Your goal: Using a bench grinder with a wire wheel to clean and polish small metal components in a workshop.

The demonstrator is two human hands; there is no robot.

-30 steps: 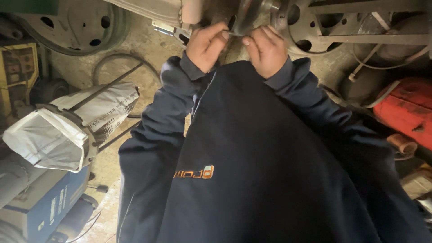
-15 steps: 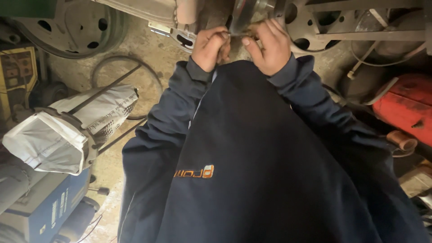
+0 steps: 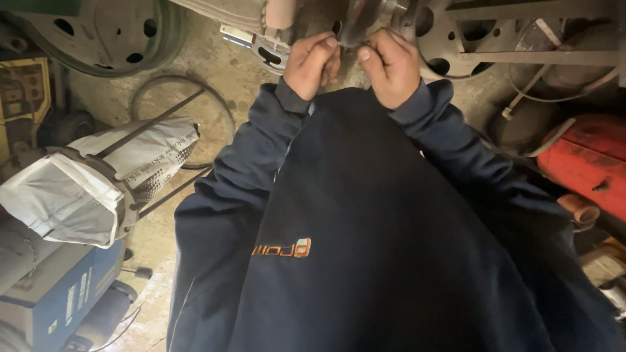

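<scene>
Both my hands reach up to a grimy metal machine part (image 3: 355, 23) at the top middle of the head view. My left hand (image 3: 312, 64) curls its fingers against the underside of that part. My right hand (image 3: 390, 66) pinches something small on it between thumb and fingers; what it pinches is too small and dark to tell. The two hands nearly touch. My dark blue sweatshirt (image 3: 391, 234) with a small orange mark fills the lower middle and hides the floor under it.
A steel wheel rim (image 3: 111, 29) lies top left, a round metal disc (image 3: 450, 39) top right. A paper-wrapped cylinder (image 3: 98, 182) and a blue box (image 3: 59, 300) sit at the left. A red tank (image 3: 587, 163) is at the right, on a concrete floor (image 3: 215, 72).
Both hands have drawn closer together on the metal part and sit slightly higher in view; the fingers have shifted their hold. The camera has tilted a little.
</scene>
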